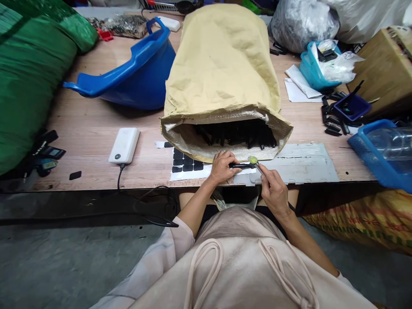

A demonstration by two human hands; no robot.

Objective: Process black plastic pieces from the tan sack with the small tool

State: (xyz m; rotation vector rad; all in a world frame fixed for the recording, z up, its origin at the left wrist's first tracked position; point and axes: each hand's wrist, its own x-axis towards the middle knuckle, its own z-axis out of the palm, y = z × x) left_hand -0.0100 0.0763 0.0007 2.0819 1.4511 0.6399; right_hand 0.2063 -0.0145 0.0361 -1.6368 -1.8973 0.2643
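My left hand [222, 166] grips a slim black plastic part [241, 165] and holds it level at the table's front edge. Just to the right, my right hand [273, 189] holds a thin tool [256, 164] whose tip carries a small yellow-green round piece, touching the black part's right end. Right behind both hands a big brown paper sack [222, 73] lies on its side, its open mouth full of black parts [236, 133]. A white sheet of black adhesive pads [186, 165] lies under my left hand.
A white power bank [124, 145] with a cable lies at the left, a tipped blue basin [141, 68] behind it, a green sack [28, 73] far left. A grey flat sheet [299, 163] lies at the right, beside blue trays [380, 159] and loose black parts [333, 124].
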